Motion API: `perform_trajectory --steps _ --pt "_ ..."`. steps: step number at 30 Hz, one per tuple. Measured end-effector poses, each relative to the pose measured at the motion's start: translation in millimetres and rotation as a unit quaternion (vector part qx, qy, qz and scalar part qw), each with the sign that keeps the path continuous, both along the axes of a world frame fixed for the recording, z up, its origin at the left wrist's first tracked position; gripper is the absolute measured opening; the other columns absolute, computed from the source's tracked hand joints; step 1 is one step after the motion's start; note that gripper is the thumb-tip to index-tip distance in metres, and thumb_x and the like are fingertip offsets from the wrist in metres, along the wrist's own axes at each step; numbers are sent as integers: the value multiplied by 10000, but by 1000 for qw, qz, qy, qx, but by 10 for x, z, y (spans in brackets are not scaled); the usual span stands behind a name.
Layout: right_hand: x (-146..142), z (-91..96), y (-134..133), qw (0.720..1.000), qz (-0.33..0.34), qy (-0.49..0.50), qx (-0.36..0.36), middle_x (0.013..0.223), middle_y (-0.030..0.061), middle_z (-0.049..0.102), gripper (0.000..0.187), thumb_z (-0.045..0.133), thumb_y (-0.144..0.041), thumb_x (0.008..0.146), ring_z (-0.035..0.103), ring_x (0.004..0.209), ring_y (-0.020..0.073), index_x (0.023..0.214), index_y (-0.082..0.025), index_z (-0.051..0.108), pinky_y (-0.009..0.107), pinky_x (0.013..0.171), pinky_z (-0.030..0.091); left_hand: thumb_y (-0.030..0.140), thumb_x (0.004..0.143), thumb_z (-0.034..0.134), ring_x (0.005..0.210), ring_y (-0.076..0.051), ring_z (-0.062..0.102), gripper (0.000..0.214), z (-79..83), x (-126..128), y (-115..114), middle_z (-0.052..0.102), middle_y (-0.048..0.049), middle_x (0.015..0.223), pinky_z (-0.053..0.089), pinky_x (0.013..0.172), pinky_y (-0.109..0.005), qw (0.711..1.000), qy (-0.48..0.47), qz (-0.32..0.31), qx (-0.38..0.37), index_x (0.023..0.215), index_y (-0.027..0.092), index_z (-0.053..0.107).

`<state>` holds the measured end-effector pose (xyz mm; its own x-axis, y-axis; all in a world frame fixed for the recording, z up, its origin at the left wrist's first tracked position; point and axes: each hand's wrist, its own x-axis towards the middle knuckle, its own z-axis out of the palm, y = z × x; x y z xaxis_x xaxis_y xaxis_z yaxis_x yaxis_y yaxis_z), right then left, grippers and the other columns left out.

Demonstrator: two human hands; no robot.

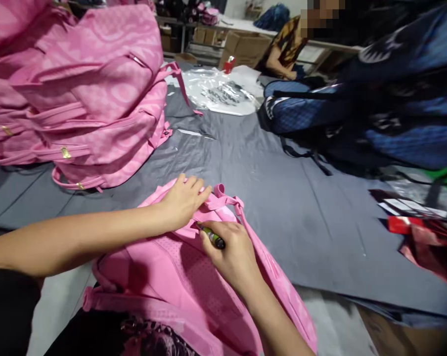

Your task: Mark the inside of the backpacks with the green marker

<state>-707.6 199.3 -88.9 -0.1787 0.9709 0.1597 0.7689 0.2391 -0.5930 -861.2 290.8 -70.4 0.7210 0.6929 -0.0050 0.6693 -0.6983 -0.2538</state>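
A pink backpack (pixel 212 291) rests across my lap and the table's near edge, with its padded back and straps toward me. My left hand (pixel 184 200) grips its top edge, fingers curled over the fabric and the thumb partly hidden. Just to the right, my right hand (pixel 234 252) is closed around a small green tool with a black end (pixel 214 238). The tool's tip meets the pink fabric near the top strap, and its exact kind is unclear. A knotted pink strap (pixel 229 201) loops beside the right hand.
Stacked pink backpacks (pixel 108 94) stand at the left of the grey-covered table (pixel 268 198). Blue and black backpacks (pixel 305 109) are piled at the right. Clear plastic bags (pixel 223 94) lie farther back, near a seated person (pixel 286 54). Red packaging (pixel 420 232) lies at the right.
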Motion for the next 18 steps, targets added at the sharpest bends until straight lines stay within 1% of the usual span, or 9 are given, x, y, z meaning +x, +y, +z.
perform_trajectory --steps 2,4,6,8,9,11,13,16,18 --pt "14 -26 -8 1000 0 9 5 886 38 770 162 602 -226 876 694 828 232 958 -200 740 376 819 459 333 910 615 1188 -325 524 643 2 1 8 543 -173 1392 408 965 -464 1000 4 0 -1 1486 128 416" --pt "32 -33 -24 1000 -9 -3 10 883 38 771 163 597 -240 877 700 828 239 951 -205 737 382 808 472 371 894 647 1225 -328 510 717 54 -3 40 507 -186 1444 418 980 -465 1000 11 -7 -17 1514 130 380" --pt "55 -33 -43 1000 -12 -7 14 880 39 773 168 589 -251 879 708 818 238 955 -208 733 380 793 486 427 829 733 1329 -355 444 887 162 -23 98 382 -194 1565 413 1028 -498 997 41 -3 -61 1564 177 304" --pt "71 -37 -58 1000 -16 3 11 887 41 776 172 585 -268 883 717 807 236 953 -211 731 368 760 504 446 742 821 1414 -397 359 1094 297 -63 158 195 -190 1661 422 1044 -546 988 83 39 -128 1609 257 180" --pt "69 -41 -62 1000 -19 11 9 894 43 778 173 584 -278 885 721 806 235 950 -214 732 361 745 512 427 710 850 1424 -413 350 1178 357 -91 180 125 -186 1680 444 1032 -552 980 97 68 -162 1618 292 113" --pt "32 -60 -60 999 -24 39 5 938 50 782 184 584 -292 891 727 829 237 968 -219 735 353 741 528 358 685 876 1385 -416 413 1275 431 -147 196 82 -190 1687 502 984 -511 967 96 111 -206 1617 327 7" --pt "-52 -102 -47 996 -18 92 0 982 52 783 199 585 -292 894 728 844 228 1002 -217 735 344 757 539 313 669 889 1327 -402 480 1324 425 -185 177 82 -199 1684 535 951 -462 968 79 118 -207 1615 326 -38" --pt "-202 -202 -15 985 -21 171 -11 973 51 786 214 586 -293 897 727 819 216 1029 -209 732 335 759 552 315 654 905 1293 -406 502 1346 314 -193 124 112 -218 1672 557 918 -452 977 72 117 -162 1617 313 -36" --pt "-264 -273 7 980 -32 194 -8 954 53 787 215 589 -303 895 725 822 222 1020 -206 735 337 749 556 286 657 903 1270 -398 517 1338 239 -188 101 162 -226 1656 569 885 -437 980 78 117 -141 1618 307 -27"
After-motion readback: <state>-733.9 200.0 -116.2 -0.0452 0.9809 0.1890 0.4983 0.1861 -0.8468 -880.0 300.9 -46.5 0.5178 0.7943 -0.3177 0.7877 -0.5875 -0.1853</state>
